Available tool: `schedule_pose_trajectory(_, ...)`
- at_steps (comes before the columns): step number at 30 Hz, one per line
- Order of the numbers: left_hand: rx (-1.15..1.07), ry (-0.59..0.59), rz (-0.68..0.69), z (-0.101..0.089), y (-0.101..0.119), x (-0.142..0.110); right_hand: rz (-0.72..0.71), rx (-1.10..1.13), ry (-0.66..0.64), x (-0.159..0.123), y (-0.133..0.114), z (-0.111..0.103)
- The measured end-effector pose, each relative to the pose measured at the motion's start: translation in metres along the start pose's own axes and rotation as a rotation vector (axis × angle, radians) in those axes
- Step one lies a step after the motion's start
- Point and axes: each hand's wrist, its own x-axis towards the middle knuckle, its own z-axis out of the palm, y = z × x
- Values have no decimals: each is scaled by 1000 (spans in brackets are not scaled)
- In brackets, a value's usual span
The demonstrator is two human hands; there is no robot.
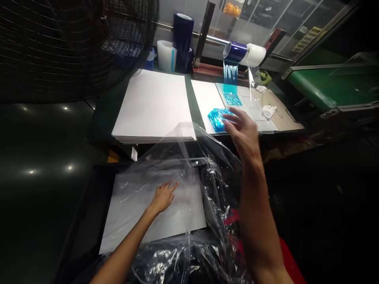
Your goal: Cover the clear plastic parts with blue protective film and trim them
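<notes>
My left hand [162,196] lies flat with fingers stretched out on a white sheet [133,221] low in front of me. Clear plastic film [204,165] is draped over and beside that sheet. My right hand [242,130] is raised above the table edge, fingers spread and empty, just next to a crumpled bunch of blue film [217,118]. The blue film lies on a second white sheet [205,98] on the worktable.
A stack of white sheets [154,104] lies on the table's left part. Behind it stand rolls of blue film [182,33] and a white roll [166,55]; another blue roll [237,51] hangs on a bar. A fan guard [59,43] fills the upper left, a green conveyor [322,85] the right.
</notes>
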Motion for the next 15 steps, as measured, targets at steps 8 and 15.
schedule_pose_trajectory(8,-313,21,-92,22,64,-39,1071,-56,68,-277,119,-35)
schedule_pose_trajectory(15,-659,-17,-96,3,71,-64,622,-32,-99,-299,34,67)
